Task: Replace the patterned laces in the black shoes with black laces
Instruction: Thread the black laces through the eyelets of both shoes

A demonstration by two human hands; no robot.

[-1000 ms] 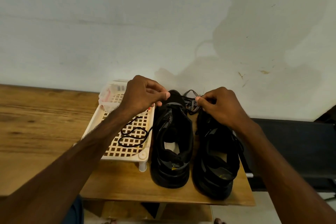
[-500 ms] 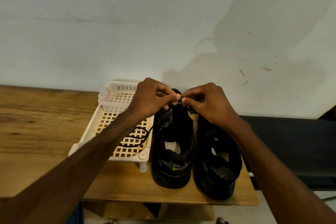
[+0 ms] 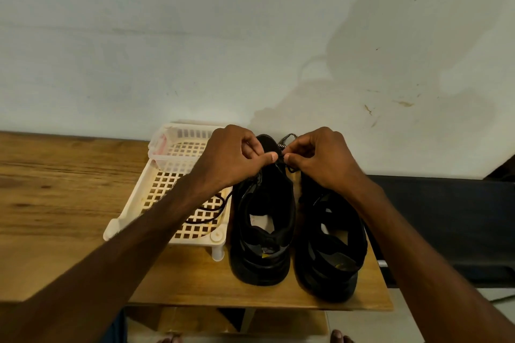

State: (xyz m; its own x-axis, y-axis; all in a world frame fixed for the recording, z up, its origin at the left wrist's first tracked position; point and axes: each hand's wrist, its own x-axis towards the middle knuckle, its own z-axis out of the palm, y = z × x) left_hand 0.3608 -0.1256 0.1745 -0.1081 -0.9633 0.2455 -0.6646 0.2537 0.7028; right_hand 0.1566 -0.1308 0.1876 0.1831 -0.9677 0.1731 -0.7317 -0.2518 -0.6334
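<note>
Hands have been brought in from apart (wider a second back) and now meet fingertip to fingertip. Left hand (image 3: 234,159) is pinched on the front upper of the black shoe (image 3: 262,231) beneath it. Right hand (image 3: 320,159) is clamped on a thin dark strand (image 3: 291,168), looped just below its fingertips. Patterned lace (image 3: 287,139) is seen bunched just beyond the grip, seemingly pulled free. One black lace (image 3: 209,210) lies in the slotted basket (image 3: 167,189), left of the grip and nearer. Second shoe (image 3: 331,245), right of the grip, shows no lacing. Judged: removal mostly done, relacing barely begun.
</note>
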